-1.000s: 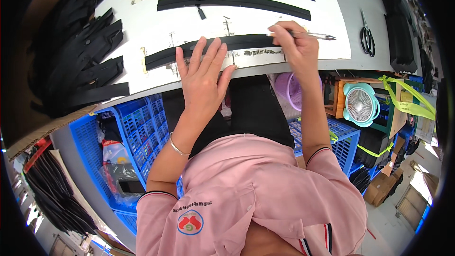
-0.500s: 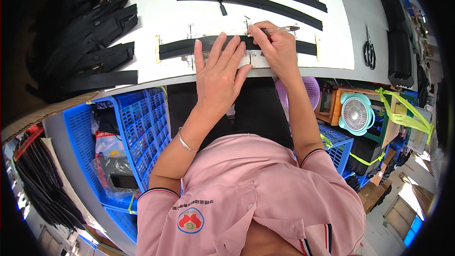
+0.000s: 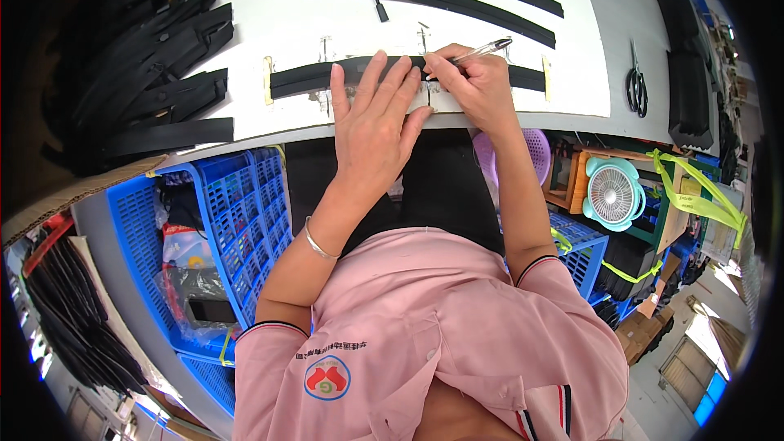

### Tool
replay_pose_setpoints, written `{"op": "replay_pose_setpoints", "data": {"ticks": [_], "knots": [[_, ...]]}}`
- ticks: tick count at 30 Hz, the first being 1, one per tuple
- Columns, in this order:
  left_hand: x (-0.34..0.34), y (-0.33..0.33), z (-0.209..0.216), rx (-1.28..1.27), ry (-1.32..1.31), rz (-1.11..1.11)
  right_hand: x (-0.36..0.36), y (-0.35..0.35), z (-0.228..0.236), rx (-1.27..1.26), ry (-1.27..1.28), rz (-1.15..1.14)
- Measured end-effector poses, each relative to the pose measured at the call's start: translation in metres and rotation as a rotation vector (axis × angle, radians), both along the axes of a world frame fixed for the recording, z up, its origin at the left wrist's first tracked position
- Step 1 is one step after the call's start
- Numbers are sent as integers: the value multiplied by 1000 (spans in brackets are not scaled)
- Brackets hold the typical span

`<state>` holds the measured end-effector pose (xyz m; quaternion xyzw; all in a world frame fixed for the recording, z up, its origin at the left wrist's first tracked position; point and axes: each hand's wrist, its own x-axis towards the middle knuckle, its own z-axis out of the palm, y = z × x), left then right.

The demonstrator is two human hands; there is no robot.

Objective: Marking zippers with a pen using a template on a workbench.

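A long black zipper (image 3: 300, 82) lies straight across the white board (image 3: 572, 86), between two pale tape marks. My left hand (image 3: 369, 135) rests flat on its middle with the fingers stretched out. In my right hand (image 3: 476, 88) is a clear pen (image 3: 490, 47), pinched near its lower end, the back end leaning up and right. The pen's point is at the zipper just right of my left fingertips; whether it touches is hard to make out. Farther back lies another black zipper (image 3: 457, 10) with a pull tab (image 3: 381, 10) hanging toward me.
Several black zippers (image 3: 171, 98) are heaped at the left. Black-handled scissors (image 3: 636, 90) lie on the grey table to the right, near a black stack (image 3: 690, 98). Below the table edge are blue crates (image 3: 135, 220), a purple basket (image 3: 535, 155) and a turquoise fan (image 3: 614, 194).
My right hand has shifted the pen: its point has come down from the zipper's far edge onto the strip, and its back end stands higher. My left hand stays on the zipper.
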<state>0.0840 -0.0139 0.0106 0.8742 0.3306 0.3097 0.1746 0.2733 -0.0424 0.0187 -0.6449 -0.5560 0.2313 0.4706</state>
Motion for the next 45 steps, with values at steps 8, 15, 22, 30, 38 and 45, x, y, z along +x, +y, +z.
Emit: {"op": "replay_pose_setpoints", "data": {"ticks": [8,15,22,30,38,45], "knots": [[-2,0,-3,35,-20,-2,-2,-1,7,-69,9,-21],[-48,-1,2,-2,55,198,0,-4,5,-60,251,-89],[-75,14,-9,18,39,276,-1,-4,7,-56,273,-90],[-73,39,1,50,-101,278,-2,-3,7,-64,277,-108],[-81,76,16,21,86,172,0,-4,7,-61,298,-94],[-79,82,27,68,166,54,0,-3,9,-50,332,-100]]}}
